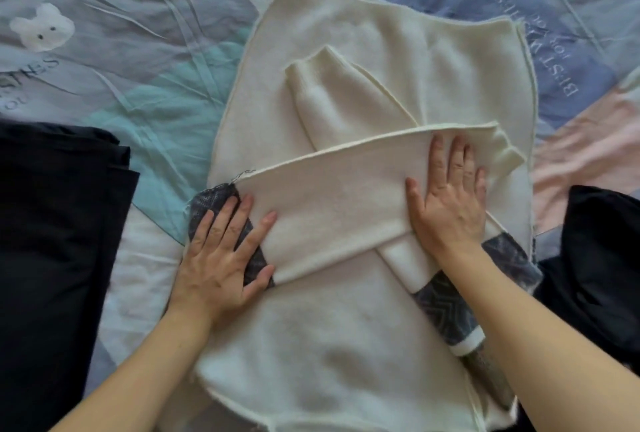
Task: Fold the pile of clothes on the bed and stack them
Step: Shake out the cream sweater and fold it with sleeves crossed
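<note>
While both hands lie flat on it, the cream sweater (363,320) sits spread across the bed (145,92), its body running away from the person and its two sleeves folded in over the middle. The left hand (221,258) has its fingers straight and spread, palm down, pressing the grey patterned cuff (216,199) at the end of the sleeve (332,203) that crosses the sweater; the cream cloth of that sleeve runs off from its fingertips toward the other hand. The right hand (450,196) is likewise opened out, fingers fanned and flat on the far end of the same sleeve, near the sweater's edge. Under its wrist a second sleeve (408,258) slants down toward the person, ending in another grey patterned cuff (446,310) beside the right forearm. Outward of the left hand lies a dark folded garment (59,223) on the bed, just apart from the sweater. Outward of the right forearm is another dark piece of clothing (595,258), close against the sweater's edge.
</note>
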